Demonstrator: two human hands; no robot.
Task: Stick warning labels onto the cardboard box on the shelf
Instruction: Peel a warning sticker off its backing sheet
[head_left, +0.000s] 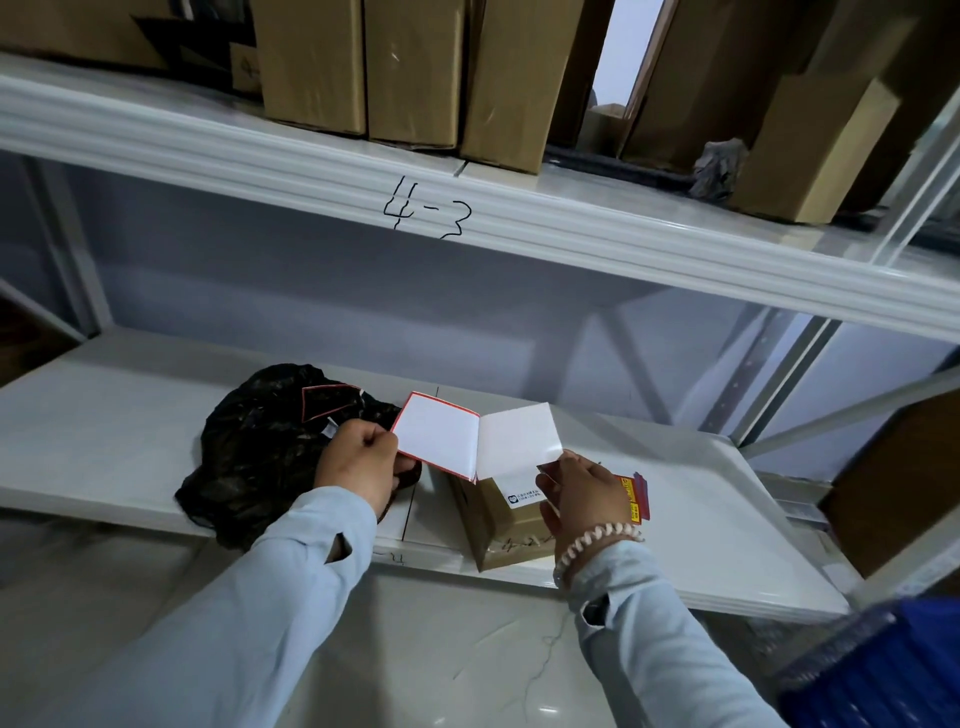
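Note:
A small cardboard box (501, 525) stands at the front edge of the lower white shelf (675, 519), with a white sticker on its top. Above it I hold a warning label (439, 441), white side towards me with a red border, half peeled from its white backing paper (519, 439). My left hand (361, 462) pinches the label's left edge. My right hand (576, 493) pinches the backing's lower right corner and also holds several red and yellow labels (634, 496) under its fingers. The two sheets still join along a middle fold.
A crumpled black plastic bag (254, 452) lies on the shelf left of the box, under my left hand. The upper shelf (467, 208), marked "4-3", carries tall cardboard boxes (415, 67). A blue crate (883, 670) sits at lower right. Marble floor lies below.

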